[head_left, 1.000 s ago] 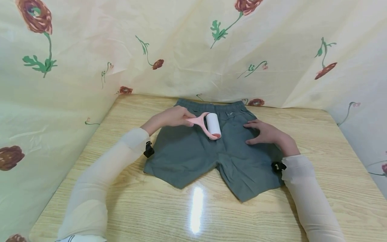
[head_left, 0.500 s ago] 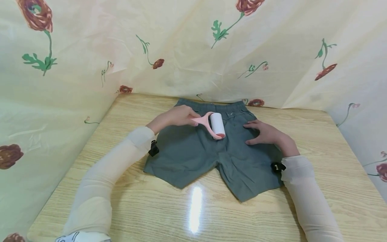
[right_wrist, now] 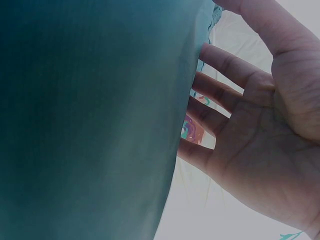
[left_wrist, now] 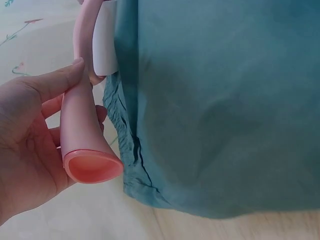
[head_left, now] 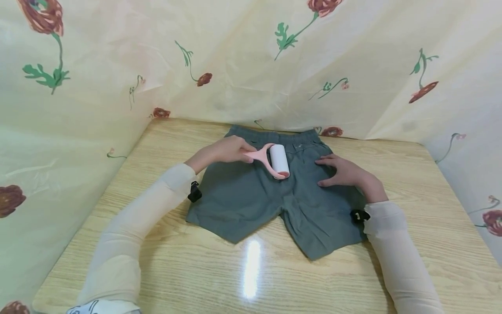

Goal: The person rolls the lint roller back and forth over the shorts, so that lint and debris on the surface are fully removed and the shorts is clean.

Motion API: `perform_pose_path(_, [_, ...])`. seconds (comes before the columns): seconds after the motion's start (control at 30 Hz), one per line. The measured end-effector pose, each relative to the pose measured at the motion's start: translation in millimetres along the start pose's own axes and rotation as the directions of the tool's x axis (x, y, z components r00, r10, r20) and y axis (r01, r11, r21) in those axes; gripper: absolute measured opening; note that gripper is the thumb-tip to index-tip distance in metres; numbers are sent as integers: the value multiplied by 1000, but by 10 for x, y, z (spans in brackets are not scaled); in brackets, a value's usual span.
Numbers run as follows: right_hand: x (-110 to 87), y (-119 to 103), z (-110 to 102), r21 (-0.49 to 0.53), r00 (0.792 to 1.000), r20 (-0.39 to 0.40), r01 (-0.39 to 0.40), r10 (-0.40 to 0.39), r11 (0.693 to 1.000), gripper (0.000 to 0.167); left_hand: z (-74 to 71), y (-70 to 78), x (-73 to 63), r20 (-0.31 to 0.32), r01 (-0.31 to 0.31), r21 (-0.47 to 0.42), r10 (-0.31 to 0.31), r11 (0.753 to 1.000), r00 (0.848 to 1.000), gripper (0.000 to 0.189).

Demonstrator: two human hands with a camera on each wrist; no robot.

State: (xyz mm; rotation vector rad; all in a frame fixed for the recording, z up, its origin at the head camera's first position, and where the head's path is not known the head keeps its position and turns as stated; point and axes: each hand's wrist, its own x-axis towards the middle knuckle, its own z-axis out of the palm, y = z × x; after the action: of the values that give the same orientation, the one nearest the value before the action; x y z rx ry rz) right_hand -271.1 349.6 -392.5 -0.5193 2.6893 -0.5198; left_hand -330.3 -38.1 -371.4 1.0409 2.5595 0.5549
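One lint roller (head_left: 279, 160), with a white roll in a pink forked handle, is over the middle of the one pair of grey-green shorts (head_left: 239, 198), a little nearer than the waistband (head_left: 274, 138); its fork points right and its handle left. The shorts lie spread out, the gathered waistband at the far side and the two legs toward the near side, with creases around the crotch and on the right leg. Two hands are at work. The left hand (head_left: 229, 149) comes in from the left and grips the handle, thumb along one side and fingers curled round the other, the flared pink end of the handle showing past the palm in the left wrist view. The right hand (head_left: 341, 172) rests on the right side of the shorts, its fingers extended and parted, the thumb held away from them. Two pale sleeves cover the forearms, and two small black devices sit at the wrists, one on each. Beneath everything is one light worktop with wood grain, a single bright strip of reflected light on its near middle part. Cream cloth (head_left: 235, 48) printed with red flowers and green stems hangs along the left, far and right sides, wrinkled in places, its lower edge meeting the worktop's far edge.
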Motion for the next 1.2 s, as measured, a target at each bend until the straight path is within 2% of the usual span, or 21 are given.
perform_pose_path(0.27, [3,6,2,4,1000,2,2,-2,1000,80,-22,-122,-166,14,34,-35,-33,999,999,51])
perform_pose_path(0.9, [4,18,19,6,1000,0,7,-7,1000,79,-99,-415,-586,-21,125,-89,-128,988,992,53])
perform_pose_path(1.2, [-14,6,1,5,1000,0,14,-14,1000,80,-129,-494,-668,-43,134,-119,-140,984,989,51])
